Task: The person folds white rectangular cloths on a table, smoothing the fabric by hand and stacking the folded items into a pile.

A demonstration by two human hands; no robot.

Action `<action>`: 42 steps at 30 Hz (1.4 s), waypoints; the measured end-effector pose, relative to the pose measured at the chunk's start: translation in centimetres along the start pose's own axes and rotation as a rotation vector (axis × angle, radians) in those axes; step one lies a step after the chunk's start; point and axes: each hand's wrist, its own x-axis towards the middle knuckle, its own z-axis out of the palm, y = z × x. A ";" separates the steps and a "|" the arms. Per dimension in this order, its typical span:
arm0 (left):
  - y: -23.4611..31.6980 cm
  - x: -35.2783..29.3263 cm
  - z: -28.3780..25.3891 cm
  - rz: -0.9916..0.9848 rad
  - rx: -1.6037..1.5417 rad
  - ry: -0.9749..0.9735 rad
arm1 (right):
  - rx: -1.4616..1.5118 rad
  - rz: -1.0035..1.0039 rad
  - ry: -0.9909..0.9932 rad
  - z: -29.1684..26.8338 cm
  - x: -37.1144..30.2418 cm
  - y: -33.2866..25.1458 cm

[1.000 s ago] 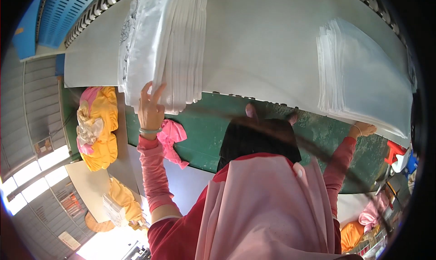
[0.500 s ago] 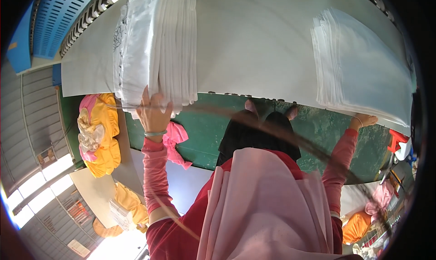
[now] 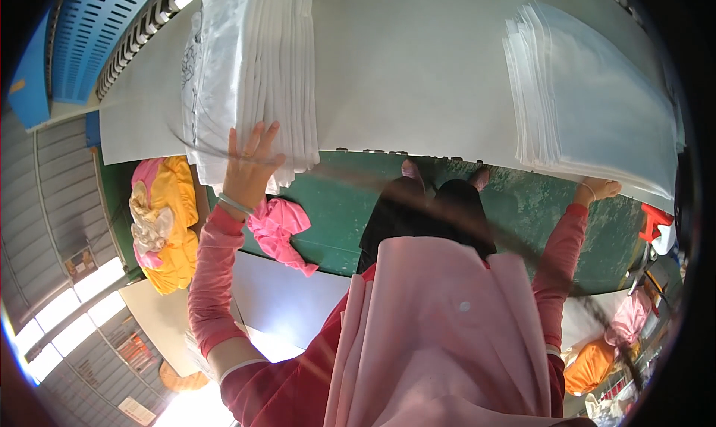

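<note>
At the left of the table, a tall stack of white folded sheets (image 3: 277, 76) lies in overlapping layers. A glossy film-like piece with dark line drawing shows along its left side. My left hand (image 3: 252, 162) rests on the near end of this stack, its fingers apart and stretched forward over the layers. On the right lies a stack of clear plastic bags (image 3: 604, 99), fanned at its left edge. Just below the near edge of those bags is my right hand (image 3: 599, 188), its fingers curled together. What they hold, if anything, is hidden.
The pale grey table (image 3: 410, 69) curves across the top. Blue slotted panels (image 3: 112, 32) stand at the far left. Yellow and pink cloth (image 3: 171, 218) is heaped below left, and a pink cloth (image 3: 280, 229) lies near the green floor (image 3: 328, 233). A red object (image 3: 655, 222) sits far right.
My left hand has turned and its fingers have spread further up over the white stack, with the forearm swung outward to the left. My right hand stays by the plastic bags.
</note>
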 end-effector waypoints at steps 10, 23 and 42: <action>-1.4 1.7 -1.7 0.227 -0.004 -0.266 | 0.106 0.016 0.074 -0.5 -0.2 -2.2; -1.2 2.4 -1.8 0.243 -0.127 -0.195 | 0.002 -0.069 0.045 -0.3 0.9 1.2; -1.2 2.3 -1.1 0.326 -0.039 -0.410 | 0.001 0.013 0.004 -0.4 -0.1 -1.2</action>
